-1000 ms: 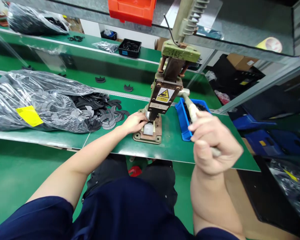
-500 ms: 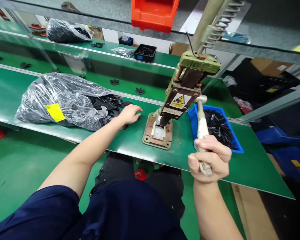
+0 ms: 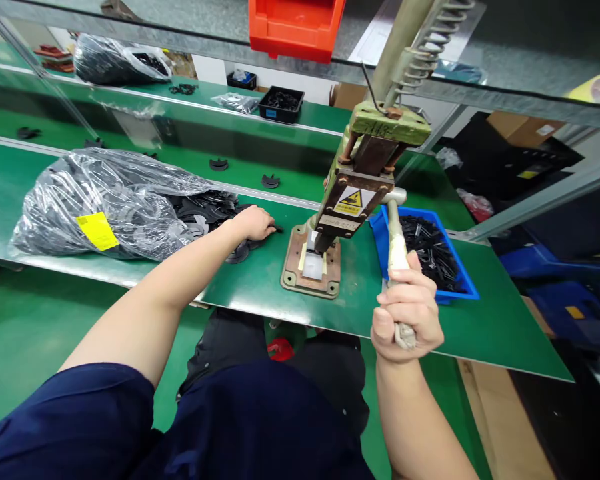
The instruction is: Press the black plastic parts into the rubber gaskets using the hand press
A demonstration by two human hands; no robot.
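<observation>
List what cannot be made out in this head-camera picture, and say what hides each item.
- Left hand fingertips: curled over the black parts, so a grasp is unclear.
- Press die: hidden beneath its head.
- Warning label text: too small.
- Spring top: cut off by the upper edge.
- Lever end: covered by the right hand.

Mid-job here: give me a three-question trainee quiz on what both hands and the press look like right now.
1. True or false: the right hand is closed around the press handle.
2. What does the left hand rest on? A) the black flat parts spilling from the plastic bag B) the blue bin C) the orange bin
3. Fill in: the blue bin sits on the press's ____ side, seen from the camera.

Key: 1 true; 2 A; 3 right.
</observation>
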